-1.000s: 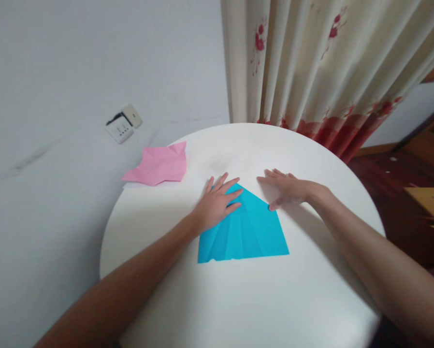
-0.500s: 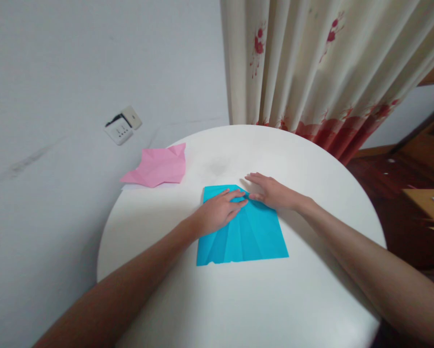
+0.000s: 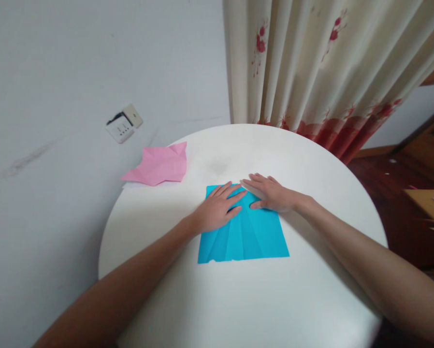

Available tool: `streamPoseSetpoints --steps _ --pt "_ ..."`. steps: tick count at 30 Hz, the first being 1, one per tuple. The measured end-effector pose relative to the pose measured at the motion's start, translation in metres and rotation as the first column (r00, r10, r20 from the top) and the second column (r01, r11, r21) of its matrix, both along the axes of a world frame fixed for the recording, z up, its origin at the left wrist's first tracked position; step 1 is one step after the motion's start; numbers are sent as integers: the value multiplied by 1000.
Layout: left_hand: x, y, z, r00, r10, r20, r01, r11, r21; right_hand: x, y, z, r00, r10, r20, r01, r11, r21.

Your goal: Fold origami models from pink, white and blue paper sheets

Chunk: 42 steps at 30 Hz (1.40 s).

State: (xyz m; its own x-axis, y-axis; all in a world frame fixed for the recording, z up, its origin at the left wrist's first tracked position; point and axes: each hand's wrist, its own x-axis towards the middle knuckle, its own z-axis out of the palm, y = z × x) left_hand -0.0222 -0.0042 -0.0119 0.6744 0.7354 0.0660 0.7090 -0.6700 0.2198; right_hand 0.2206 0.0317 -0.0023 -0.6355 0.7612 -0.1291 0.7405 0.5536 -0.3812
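A creased sheet of blue paper (image 3: 244, 239) lies flat on the white round table (image 3: 246, 299), with fold lines fanning toward its near edge. That near edge has small tears at its left part. My left hand (image 3: 219, 207) rests on the paper's upper left, palm down with fingers spread. On the upper right, my right hand (image 3: 269, 193) lies flat with its fingers stretched toward the left and its thumb apart. The fingertips of both hands come close together near the paper's far edge, and the hands cover much of that edge.
Creased pink paper (image 3: 161, 165) lies at the table's far left edge by the wall. A wall socket (image 3: 121, 128) is above it. Behind the table hangs a cream and red curtain (image 3: 296, 72). A wooden surface (image 3: 425, 205) stands off to the right.
My left fingers have spread wider over the paper. My right hand has flattened onto its upper right part, fingers now over the far edge. The blue paper stays in about the same place.
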Motion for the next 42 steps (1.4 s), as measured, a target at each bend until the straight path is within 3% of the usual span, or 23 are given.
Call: streamPoseSetpoints --steps 11,18,42 --pt "-1 3 -2 999 42 -3 -42 999 -21 0 1 -5 1000 10 23 -11 999 43" --pt "0 2 -2 999 54 -6 -54 998 -34 -15 -9 -8 996 -81 48 74 987 145" --pt "3 -5 -1 995 86 -45 -87 996 -15 -14 -7 -12 997 -69 45 61 985 160"
